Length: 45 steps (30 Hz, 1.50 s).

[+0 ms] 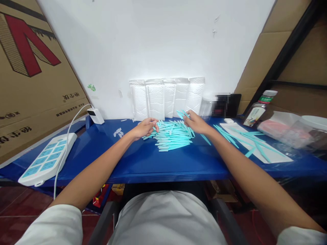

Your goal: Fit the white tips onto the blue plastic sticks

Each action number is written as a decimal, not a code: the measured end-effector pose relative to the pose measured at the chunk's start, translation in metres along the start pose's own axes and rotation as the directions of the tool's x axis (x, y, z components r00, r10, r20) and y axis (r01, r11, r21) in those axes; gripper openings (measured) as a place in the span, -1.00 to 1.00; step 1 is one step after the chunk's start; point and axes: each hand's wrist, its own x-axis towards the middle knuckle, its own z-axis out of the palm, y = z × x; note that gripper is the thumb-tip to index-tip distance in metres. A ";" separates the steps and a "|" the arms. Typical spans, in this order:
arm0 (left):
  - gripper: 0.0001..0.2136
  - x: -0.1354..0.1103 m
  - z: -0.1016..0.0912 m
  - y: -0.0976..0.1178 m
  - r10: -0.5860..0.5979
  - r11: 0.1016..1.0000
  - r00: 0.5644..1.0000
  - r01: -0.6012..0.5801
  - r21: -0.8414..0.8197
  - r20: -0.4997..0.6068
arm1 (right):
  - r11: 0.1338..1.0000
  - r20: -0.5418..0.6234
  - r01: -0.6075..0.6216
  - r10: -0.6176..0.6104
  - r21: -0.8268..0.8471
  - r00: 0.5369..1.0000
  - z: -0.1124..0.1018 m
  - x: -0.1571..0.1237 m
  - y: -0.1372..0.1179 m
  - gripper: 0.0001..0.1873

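A heap of thin turquoise sticks with whitish ends (pixel 173 137) lies on the blue table (pixel 163 165). At the heap's left edge is my left hand (pixel 146 128), its fingers curled and thumb against them; whatever it may hold is too small to make out. My right hand (pixel 193 121) is closed on a few turquoise sticks (pixel 182 113) over the heap's back right, their ends pointing up and left. Small whitish pieces (pixel 118 132) lie left of my left hand. More turquoise sticks (pixel 258 144) are scattered over a white sheet (pixel 276 157) to the right.
White padded envelopes (pixel 167 98) lean against the wall behind the heap. On the left are a power strip (pixel 48 158), its cable and a small white device (pixel 95 116). A clear jar (pixel 205 108), a dark screen (pixel 233 104) and a labelled bottle (pixel 258 109) stand right.
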 end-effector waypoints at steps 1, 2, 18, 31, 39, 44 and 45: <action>-0.69 0.000 0.000 -0.001 0.013 1.000 1.000 -0.013 0.018 0.020 | 1.000 0.001 0.013 -0.013 0.010 1.000 0.000 -0.001 0.000 -0.78; -0.67 0.000 0.000 -0.002 0.022 0.999 0.999 -0.023 0.032 0.033 | 0.999 0.002 0.032 -0.032 0.016 0.999 0.000 -0.001 0.000 -0.76; -0.62 0.003 0.001 -0.002 -0.010 0.997 0.998 0.005 -0.076 -0.065 | 0.990 0.038 0.131 -0.133 0.061 0.990 0.000 -0.004 -0.003 -0.64; -0.55 0.004 0.006 -0.006 0.142 0.986 0.981 -0.128 0.106 -0.134 | 0.979 0.288 0.115 -0.161 0.171 0.944 -0.004 -0.011 -0.028 -0.51; -0.54 0.007 0.007 -0.010 0.165 0.984 0.963 -0.146 0.102 -0.215 | 0.978 0.367 0.116 -0.173 0.174 0.914 -0.004 -0.016 -0.036 -0.53; -0.50 0.006 0.012 -0.008 0.126 0.991 0.961 -0.113 0.067 -0.244 | 0.976 0.379 0.131 -0.190 0.176 0.906 -0.003 -0.016 -0.037 -0.51; -0.50 0.006 0.013 -0.007 0.126 0.991 0.960 -0.112 0.069 -0.249 | 0.975 0.379 0.136 -0.195 0.177 0.904 -0.003 -0.016 -0.037 -0.51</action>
